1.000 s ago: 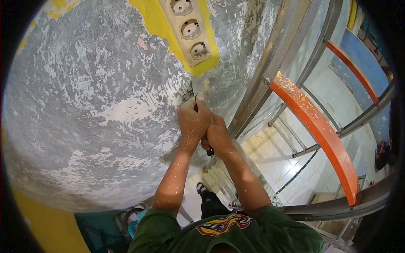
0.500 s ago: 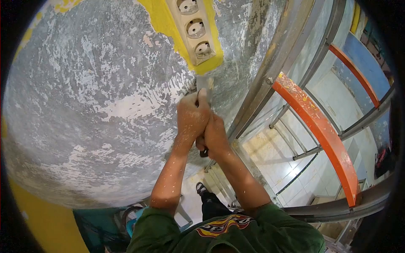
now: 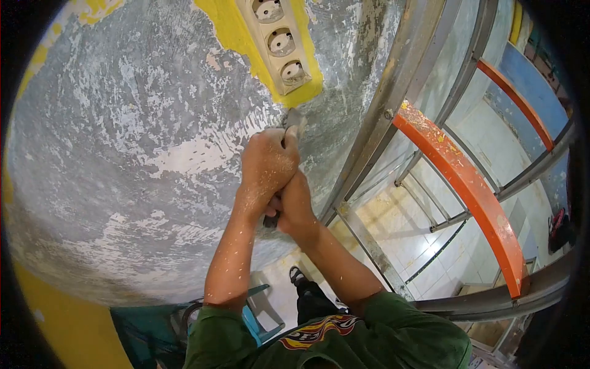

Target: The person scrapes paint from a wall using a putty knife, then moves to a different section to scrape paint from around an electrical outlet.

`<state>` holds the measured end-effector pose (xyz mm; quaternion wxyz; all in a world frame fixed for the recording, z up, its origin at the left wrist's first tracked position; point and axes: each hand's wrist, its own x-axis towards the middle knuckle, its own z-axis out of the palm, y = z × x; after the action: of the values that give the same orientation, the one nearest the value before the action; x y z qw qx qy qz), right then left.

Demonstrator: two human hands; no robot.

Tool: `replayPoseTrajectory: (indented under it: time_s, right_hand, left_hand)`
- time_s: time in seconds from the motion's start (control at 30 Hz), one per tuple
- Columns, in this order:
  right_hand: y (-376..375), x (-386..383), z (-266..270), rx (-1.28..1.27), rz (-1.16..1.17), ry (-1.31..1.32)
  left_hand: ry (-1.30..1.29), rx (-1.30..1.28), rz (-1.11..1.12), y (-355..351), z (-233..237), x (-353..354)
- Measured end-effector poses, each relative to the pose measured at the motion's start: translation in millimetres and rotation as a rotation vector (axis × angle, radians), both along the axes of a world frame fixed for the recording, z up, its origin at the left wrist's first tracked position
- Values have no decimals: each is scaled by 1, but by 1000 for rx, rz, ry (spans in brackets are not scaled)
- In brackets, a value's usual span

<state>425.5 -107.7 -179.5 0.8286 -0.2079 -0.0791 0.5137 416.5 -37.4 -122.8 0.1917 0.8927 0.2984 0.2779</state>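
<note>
1. Facing a scraped grey wall with ragged white patches, and yellow paint around a socket strip; close beside a ladder with an orange step, to the right.
2. Closed firmly around the handle of a scraper with both fists, without any visible gap: left hand uppermost, right hand lower down, pressed against it.
3. Holding the scraper at a slant, with its blade beyond the left thumb, just below the yellow paint and the lowest socket, and its dark handle end poking out beneath the right hand.
4. Hidden under the fists: most of the handle and many of the fingers.
5. Too small and dull to make out: exact contact between blade edge and wall.
6. Cut off at the top: the upper end of the socket strip; swallowed in black around the rim: the corners of the view.
</note>
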Motion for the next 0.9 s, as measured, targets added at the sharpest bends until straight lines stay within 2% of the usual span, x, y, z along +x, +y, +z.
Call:
replayPoseTrajectory:
  time_s: [0.1,0.2,0.4,0.5,0.6,0.7,0.8,0.9]
  right_hand:
    - [-10,-4,-1,47,10,-276]
    - [-3,-5,1,68,120,55]
    - [3,-7,-3,69,131,15]
    - [-6,-18,1,159,118,32]
    - [6,-4,-13,171,19,-168]
    - [-2,-2,-2,177,39,37]
    - [-7,-3,7,41,158,42]
    - [-1,-3,-1,129,166,9]
  left_hand:
    - [67,16,19,-1,6,-1]
    - [76,-17,53,0,4,-4]
    - [136,-20,80,-3,8,-7]
    - [150,-29,84,-3,4,-13]
    - [140,15,63,-1,5,3]
    - [88,46,19,1,7,5]
    - [85,38,35,-3,7,-2]
    - [131,6,84,-4,14,0]
